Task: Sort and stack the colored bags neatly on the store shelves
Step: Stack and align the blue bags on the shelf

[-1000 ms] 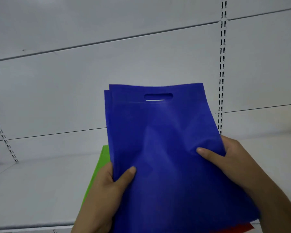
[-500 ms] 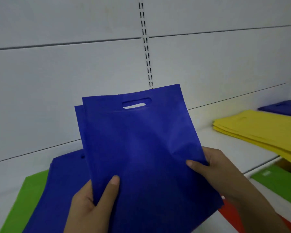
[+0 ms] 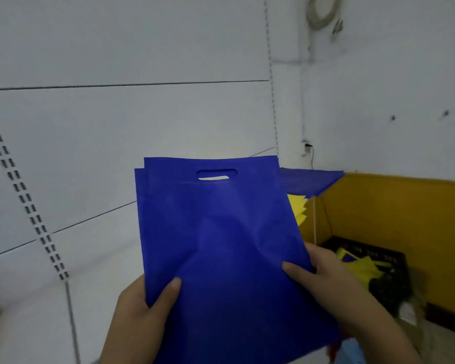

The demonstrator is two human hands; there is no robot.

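left hand [image 3: 139, 311] lower centre, thumb pinching blue bags [image 3: 221, 245] at left edge | right hand [image 3: 323, 279] lower right, thumb on front, gripping right edge | bags upright mid-frame, handle slot up | blue stack [image 3: 310, 179] right behind

No text, label, brand, no. or sign can be read anywhere in the head view. The blue bags [image 3: 221, 248] held up in front are seen to be plain, w/o print, and the white shelf back panels [image 3: 116, 127] are unmarked. Items in the black crate [image 3: 378, 261] at right are too blurred for any lettering to be made out.
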